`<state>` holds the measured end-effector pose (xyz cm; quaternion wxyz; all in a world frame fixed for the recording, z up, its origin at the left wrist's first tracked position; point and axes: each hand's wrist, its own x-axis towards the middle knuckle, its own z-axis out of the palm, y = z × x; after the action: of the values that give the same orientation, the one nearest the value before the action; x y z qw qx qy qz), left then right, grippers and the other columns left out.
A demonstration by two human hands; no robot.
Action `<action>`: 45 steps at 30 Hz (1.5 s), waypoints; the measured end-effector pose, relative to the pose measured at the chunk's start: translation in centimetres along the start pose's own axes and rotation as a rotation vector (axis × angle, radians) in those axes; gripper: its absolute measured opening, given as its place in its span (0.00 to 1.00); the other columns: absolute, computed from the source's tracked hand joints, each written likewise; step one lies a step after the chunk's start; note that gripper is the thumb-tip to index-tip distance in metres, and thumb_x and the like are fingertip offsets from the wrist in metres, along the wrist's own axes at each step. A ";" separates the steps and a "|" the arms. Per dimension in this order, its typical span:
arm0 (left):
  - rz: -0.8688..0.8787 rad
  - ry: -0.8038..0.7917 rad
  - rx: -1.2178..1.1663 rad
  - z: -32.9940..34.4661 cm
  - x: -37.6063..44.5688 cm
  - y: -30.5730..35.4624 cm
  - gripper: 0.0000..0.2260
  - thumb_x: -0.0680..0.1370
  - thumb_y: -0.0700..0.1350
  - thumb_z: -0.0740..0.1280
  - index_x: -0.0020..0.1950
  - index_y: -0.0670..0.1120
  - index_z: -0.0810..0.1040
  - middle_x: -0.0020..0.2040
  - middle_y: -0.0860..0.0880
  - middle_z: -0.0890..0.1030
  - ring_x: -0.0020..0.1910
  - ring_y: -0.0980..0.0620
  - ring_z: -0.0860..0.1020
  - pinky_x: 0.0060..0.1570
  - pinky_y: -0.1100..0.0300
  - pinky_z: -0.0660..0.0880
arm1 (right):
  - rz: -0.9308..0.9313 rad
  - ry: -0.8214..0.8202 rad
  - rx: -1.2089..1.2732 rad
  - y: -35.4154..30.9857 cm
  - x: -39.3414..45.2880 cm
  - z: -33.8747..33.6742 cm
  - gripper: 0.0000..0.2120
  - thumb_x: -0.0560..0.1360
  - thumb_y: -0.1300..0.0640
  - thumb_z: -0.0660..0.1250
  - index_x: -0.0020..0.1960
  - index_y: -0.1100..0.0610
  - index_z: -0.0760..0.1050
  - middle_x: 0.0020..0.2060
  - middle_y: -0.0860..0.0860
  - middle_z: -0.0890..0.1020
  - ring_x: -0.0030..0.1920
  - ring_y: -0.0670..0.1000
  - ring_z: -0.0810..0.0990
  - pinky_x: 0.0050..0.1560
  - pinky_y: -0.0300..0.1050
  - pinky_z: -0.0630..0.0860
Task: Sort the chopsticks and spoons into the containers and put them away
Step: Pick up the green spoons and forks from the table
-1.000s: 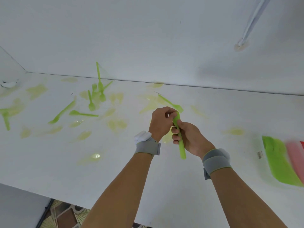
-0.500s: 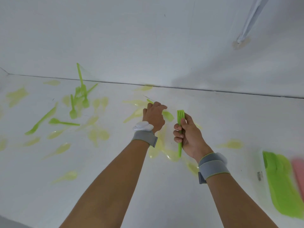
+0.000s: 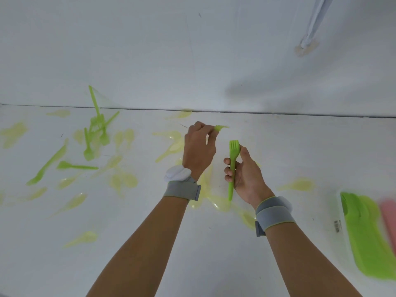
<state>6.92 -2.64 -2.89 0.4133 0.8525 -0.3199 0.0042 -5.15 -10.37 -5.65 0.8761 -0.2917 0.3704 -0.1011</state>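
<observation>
- The right hand (image 3: 246,171) is curled round a green fork (image 3: 232,168), which stands upright with its tines on top and its handle end poking out below the palm.
- The left hand (image 3: 198,150), just to the left of the fork, pinches a pale green piece (image 3: 220,127) between thumb and fingertips; the piece is blurred, so what kind of utensil it is cannot be told.
- Both wrists wear grey bands; the left band (image 3: 182,189) carries a white device.
- Under and around the fork, translucent yellow-green wrappers (image 3: 216,202) lie flat on the white table (image 3: 257,129).
- Far left of the fork, a cluster of green utensils (image 3: 96,129) lies near the wall, with a green knife (image 3: 48,163) and a green spoon (image 3: 75,166) nearer the person.
- Well right of the fork, at the frame's edge, a clear container (image 3: 368,234) shows blurred green contents, with something pink (image 3: 389,215) beside it.
</observation>
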 end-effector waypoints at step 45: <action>-0.786 -0.090 -0.485 -7.4 -6.5 -2.9 0.07 0.71 0.48 0.76 0.46 0.48 0.85 0.38 0.50 0.83 0.37 0.54 0.78 0.41 0.59 0.72 | 0.151 -0.275 -0.117 4.8 -1.6 6.4 0.10 0.86 0.52 0.54 0.61 0.48 0.73 0.33 0.50 0.68 0.26 0.47 0.62 0.24 0.37 0.61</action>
<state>5.21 7.41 -1.82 0.5568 0.7871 0.0184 -0.2648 -1.92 -3.05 -3.99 0.9051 -0.3246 0.2732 0.0276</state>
